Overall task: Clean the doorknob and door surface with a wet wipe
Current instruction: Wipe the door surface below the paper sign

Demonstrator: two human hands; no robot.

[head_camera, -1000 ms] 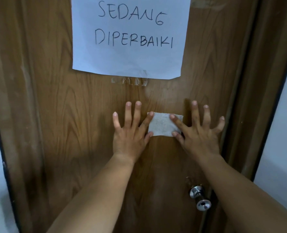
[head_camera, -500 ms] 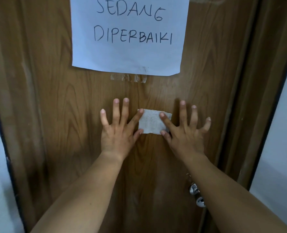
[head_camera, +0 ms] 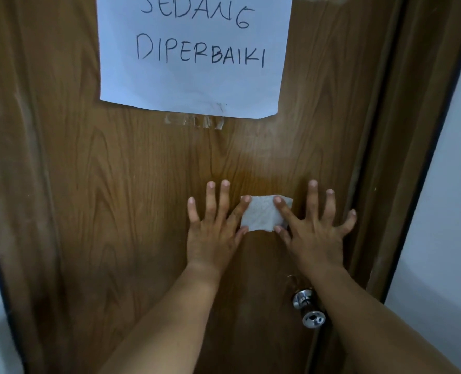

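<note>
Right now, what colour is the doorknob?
Shiny silver metal doorknob, low on the brown door; seen best in the head view.

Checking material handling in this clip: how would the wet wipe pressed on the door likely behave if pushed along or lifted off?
The wet wipe looks thin and limp, pinned flat between the left hand and right hand, so it would probably droop if lifted. Its wavy edges suggest that it may bunch when pushed. It probably glides easily over the smooth door.

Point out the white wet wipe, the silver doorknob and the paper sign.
White wet wipe [head_camera: 263, 214]: head view, its bare middle between the fingertips.
Round silver metal doorknob [head_camera: 313, 319]: head view, its front face.
White paper sign with handwritten lettering [head_camera: 194, 85]: head view, blank area under the lettering.
</note>
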